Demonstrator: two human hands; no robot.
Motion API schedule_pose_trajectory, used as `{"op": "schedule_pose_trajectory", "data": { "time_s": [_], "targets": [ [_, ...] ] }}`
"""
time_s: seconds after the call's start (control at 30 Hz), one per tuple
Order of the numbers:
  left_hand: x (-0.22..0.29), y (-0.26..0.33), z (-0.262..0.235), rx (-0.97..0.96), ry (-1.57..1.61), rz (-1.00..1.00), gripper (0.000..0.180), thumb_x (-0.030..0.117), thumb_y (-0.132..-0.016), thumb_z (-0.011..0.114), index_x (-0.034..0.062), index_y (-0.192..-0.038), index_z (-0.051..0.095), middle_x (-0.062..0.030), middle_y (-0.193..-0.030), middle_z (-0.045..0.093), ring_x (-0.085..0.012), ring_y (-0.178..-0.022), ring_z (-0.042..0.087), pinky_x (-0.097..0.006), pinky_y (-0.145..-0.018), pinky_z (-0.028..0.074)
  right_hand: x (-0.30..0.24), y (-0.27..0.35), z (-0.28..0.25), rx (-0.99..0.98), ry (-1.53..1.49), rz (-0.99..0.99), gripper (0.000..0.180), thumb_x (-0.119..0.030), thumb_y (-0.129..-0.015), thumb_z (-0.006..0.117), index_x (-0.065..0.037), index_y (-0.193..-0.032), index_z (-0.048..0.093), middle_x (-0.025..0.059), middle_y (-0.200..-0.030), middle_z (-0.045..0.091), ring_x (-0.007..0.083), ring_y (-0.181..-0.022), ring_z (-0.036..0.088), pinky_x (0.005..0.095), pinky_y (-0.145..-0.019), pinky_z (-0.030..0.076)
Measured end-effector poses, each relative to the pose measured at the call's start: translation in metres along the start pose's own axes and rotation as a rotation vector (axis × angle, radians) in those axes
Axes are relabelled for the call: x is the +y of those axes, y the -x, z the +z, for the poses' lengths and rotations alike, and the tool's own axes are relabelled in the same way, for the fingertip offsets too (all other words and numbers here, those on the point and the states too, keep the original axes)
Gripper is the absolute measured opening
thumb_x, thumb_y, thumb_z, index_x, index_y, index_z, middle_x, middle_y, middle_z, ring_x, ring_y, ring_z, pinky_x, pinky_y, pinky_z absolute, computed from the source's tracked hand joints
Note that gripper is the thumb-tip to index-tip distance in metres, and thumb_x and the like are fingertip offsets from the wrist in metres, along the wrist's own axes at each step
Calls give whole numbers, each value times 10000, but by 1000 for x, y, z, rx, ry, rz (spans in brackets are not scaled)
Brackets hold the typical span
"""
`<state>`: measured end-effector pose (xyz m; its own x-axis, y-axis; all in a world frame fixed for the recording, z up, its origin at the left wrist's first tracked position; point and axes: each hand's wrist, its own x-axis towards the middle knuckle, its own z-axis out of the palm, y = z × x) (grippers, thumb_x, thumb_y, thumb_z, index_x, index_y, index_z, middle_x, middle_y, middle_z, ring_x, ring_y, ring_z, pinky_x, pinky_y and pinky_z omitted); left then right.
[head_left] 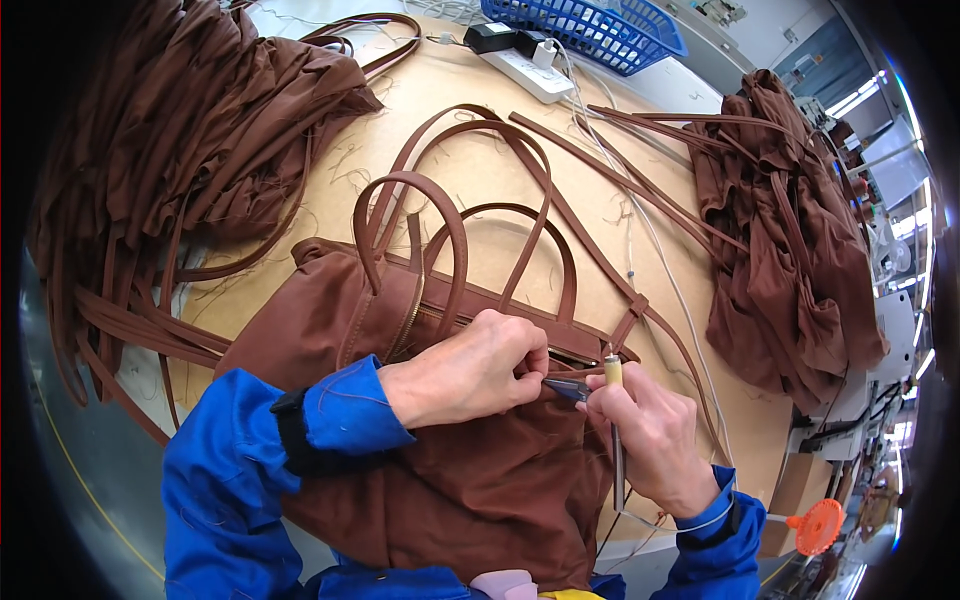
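A brown fabric bag (470, 480) is being held flat on the surface (620, 250) nearest the body. Its seam by the zip is being pinched by the left hand (470, 375), while a pen-like tool (613, 420) and small snips (568, 389) are being gripped in the closed right hand (650, 435). Thread trimming appears to be in hand; a steady, short reach along the seam is called for. Beyond, room is being narrowed by looping straps (470, 190), fabric piles (790, 230) and a blue basket (590, 30).
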<state>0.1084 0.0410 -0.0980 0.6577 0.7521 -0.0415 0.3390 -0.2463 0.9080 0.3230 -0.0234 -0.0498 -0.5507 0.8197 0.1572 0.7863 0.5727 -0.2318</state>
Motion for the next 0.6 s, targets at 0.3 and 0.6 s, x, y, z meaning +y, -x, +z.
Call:
{"op": "schedule_pose_trajectory", "data": {
  "time_s": [0.3, 0.6],
  "targets": [
    [-14, 0, 11, 229, -54, 116, 308, -146, -831, 431, -33, -1112, 487, -211, -1029, 544, -279, -758, 646, -364, -662, 542, 15, 3, 7, 380, -153, 75, 255, -18, -766, 766, -77, -836, 527, 80, -777, 580, 246, -745, 687, 359, -544, 502],
    [-11, 11, 12, 18, -467, 123, 168, 115, -860, 669, -14, -952, 613, -173, -1154, 515, -330, -1113, 477, -420, -932, 428, 22, 2, 23, 388, -374, 176, 308, 32, -780, 766, -43, -878, 483, 124, -814, 568, 280, -811, 673, 375, -609, 520]
  ]
}}
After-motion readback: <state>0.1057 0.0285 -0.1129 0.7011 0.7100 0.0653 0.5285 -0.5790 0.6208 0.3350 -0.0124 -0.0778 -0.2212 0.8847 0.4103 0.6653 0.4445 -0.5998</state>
